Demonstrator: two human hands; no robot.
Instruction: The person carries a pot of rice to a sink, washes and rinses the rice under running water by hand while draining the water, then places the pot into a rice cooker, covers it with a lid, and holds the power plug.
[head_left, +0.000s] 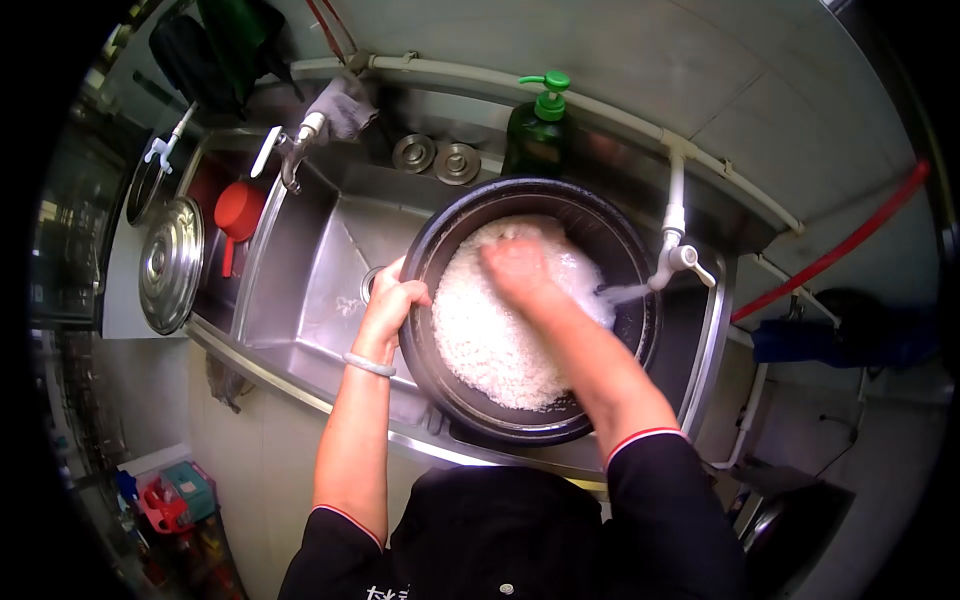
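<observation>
A large dark pot (418, 350) stands in the right part of the sink, holding white rice (480, 340). My left hand (388, 305) is closed on the pot's left rim, thumb over the edge. Inside the pot, my right hand (515, 268) is down in the rice; its fingers are blurred and partly buried, so their pose does not show. From a white tap (672, 262) on the right, water runs onto the rice beside that hand.
The steel sink (290, 290) extends left, with a second tap (292, 165) above it. A green pump bottle (537, 135) and two round metal drain pieces (457, 163) sit behind the pot. Farther left are a red dipper (238, 210) and a metal lid (170, 265).
</observation>
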